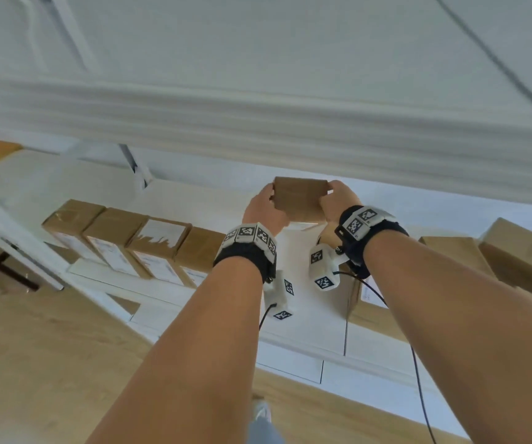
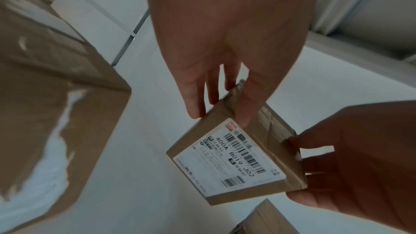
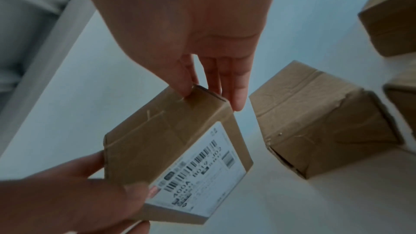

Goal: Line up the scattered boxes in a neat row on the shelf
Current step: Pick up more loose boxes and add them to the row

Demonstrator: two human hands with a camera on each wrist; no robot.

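A small flat cardboard box (image 1: 299, 197) with a white barcode label (image 2: 229, 161) is held in the air above the white shelf (image 1: 213, 200). My left hand (image 1: 263, 206) grips its left end, thumb on one face and fingers on the other. My right hand (image 1: 338, 200) pinches the opposite end in the same way. The label side (image 3: 198, 181) faces down toward the wrist cameras. To the left, several brown boxes (image 1: 130, 241) stand side by side in a row on the shelf.
More cardboard boxes lie loosely at the right: one (image 1: 524, 257) at the far right edge, another (image 3: 321, 118) close under my right hand. A white shelf board (image 1: 258, 123) overhangs above. Wooden floor (image 1: 34, 363) lies below.
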